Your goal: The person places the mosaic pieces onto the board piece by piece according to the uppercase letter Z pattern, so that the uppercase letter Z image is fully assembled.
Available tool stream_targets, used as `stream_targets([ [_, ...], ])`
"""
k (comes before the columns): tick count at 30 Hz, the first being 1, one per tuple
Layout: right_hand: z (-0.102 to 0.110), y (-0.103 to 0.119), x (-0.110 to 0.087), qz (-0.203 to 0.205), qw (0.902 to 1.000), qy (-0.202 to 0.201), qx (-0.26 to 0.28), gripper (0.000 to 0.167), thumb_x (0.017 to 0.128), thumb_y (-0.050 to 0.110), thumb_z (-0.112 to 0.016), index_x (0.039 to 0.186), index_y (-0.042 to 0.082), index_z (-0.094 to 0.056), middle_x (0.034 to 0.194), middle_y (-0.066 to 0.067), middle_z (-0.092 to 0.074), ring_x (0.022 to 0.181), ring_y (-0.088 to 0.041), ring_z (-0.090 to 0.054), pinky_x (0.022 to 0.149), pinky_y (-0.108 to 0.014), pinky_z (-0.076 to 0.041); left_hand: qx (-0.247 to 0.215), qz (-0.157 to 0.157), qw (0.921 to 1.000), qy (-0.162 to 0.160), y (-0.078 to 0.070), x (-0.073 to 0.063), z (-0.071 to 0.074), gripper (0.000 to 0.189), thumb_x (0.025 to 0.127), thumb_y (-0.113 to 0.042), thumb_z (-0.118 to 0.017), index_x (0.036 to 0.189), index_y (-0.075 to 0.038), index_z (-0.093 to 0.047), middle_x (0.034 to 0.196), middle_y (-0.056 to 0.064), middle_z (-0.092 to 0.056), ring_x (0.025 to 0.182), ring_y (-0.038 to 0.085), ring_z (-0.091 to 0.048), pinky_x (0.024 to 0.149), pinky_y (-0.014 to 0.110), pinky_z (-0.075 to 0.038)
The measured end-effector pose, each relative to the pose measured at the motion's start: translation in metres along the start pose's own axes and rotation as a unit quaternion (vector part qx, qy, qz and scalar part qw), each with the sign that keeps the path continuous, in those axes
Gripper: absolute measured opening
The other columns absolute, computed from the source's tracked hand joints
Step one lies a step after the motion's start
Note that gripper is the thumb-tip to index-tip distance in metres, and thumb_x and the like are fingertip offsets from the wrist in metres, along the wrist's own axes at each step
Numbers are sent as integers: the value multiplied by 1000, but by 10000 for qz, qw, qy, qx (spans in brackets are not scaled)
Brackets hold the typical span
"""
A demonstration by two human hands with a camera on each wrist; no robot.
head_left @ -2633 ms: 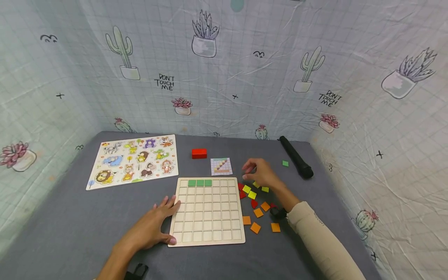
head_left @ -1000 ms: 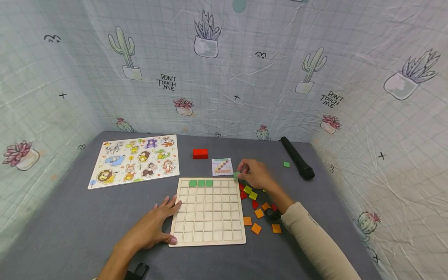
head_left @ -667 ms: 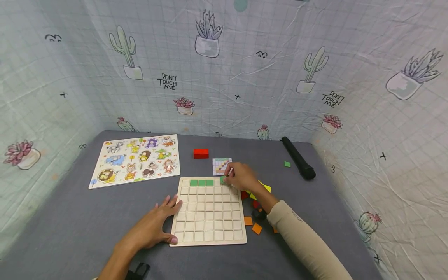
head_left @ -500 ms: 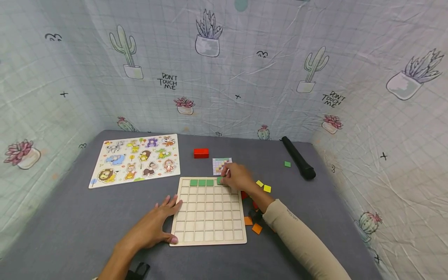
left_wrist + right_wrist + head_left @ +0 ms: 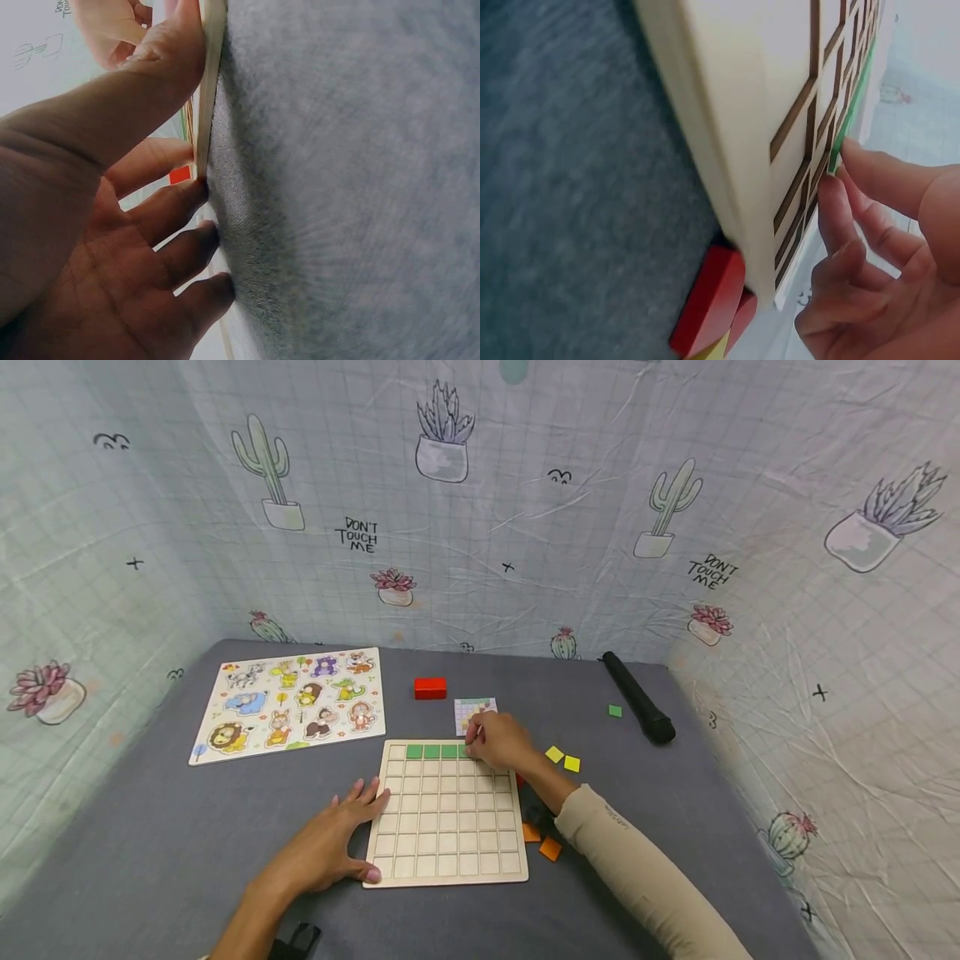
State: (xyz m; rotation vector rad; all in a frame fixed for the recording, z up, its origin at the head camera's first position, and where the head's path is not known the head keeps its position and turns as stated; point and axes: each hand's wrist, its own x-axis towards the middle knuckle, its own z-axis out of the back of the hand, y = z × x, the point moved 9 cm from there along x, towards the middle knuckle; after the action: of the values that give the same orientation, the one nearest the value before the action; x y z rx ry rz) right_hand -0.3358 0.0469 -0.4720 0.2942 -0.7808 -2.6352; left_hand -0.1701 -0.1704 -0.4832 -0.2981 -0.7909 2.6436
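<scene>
A wooden grid board point(image 5: 438, 827) lies on the grey table, with three green square tiles point(image 5: 432, 752) side by side in its far row. At the right end of that run my right hand point(image 5: 498, 743) pinches another green tile point(image 5: 835, 154) between thumb and fingers, right at the board's surface. My left hand point(image 5: 333, 839) rests against the board's left edge, fingers spread and thumb on the near left corner. In the left wrist view the left hand's fingertips point(image 5: 196, 191) touch the board's side. A small pattern card point(image 5: 461, 718) behind the board is partly hidden by the right hand.
Right of the board lie yellow tiles point(image 5: 572, 764), orange tiles point(image 5: 551, 849) and red pieces point(image 5: 712, 300), partly under the right arm. A lone green tile point(image 5: 615, 711) sits near a black microphone point(image 5: 637, 697). Behind are a red block point(image 5: 431, 688) and an animal puzzle board point(image 5: 288, 706).
My right hand has picked up a green tile from the right and carried it left over the board to the far row. The left hand has stayed on the board's edge.
</scene>
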Motion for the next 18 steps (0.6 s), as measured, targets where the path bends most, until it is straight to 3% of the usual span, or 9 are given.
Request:
stream_targets([
  [5, 8, -6, -5, 329, 9978, 17, 582, 10, 95, 13, -81, 102, 11, -76, 86, -4, -68, 74, -17, -61, 66, -29, -49, 0, -21, 10000, -12, -1, -1, 0, 112, 69, -37, -96, 162, -4, -43, 172, 24, -30, 160, 52, -23, 123, 75, -27],
  [10, 26, -27, -7, 337, 9961, -321, 749, 11, 97, 11, -78, 108, 8, -75, 90, -7, -70, 72, -19, -61, 61, -30, -49, 45, -28, 10000, -47, -1, -1, -1, 112, 70, -36, -97, 162, -4, -43, 172, 24, -31, 160, 52, -24, 123, 74, -28],
  [13, 39, -45, -9, 169, 9961, -565, 655, 15, 97, 12, -79, 111, 9, -76, 94, -7, -71, 77, -20, -63, 66, -33, -51, 28, -37, 10000, -75, -1, 0, 0, 112, 69, -35, -97, 162, -3, -43, 172, 24, -31, 159, 52, -24, 123, 75, -28],
  [18, 64, -76, -16, -114, 9938, -988, 492, 21, 95, 12, -81, 115, 9, -76, 105, -10, -75, 95, -28, -69, 86, -47, -58, 14, -36, 10000, -81, 0, 0, 1, 112, 69, -35, -97, 162, -3, -43, 172, 24, -31, 160, 52, -24, 123, 75, -27],
])
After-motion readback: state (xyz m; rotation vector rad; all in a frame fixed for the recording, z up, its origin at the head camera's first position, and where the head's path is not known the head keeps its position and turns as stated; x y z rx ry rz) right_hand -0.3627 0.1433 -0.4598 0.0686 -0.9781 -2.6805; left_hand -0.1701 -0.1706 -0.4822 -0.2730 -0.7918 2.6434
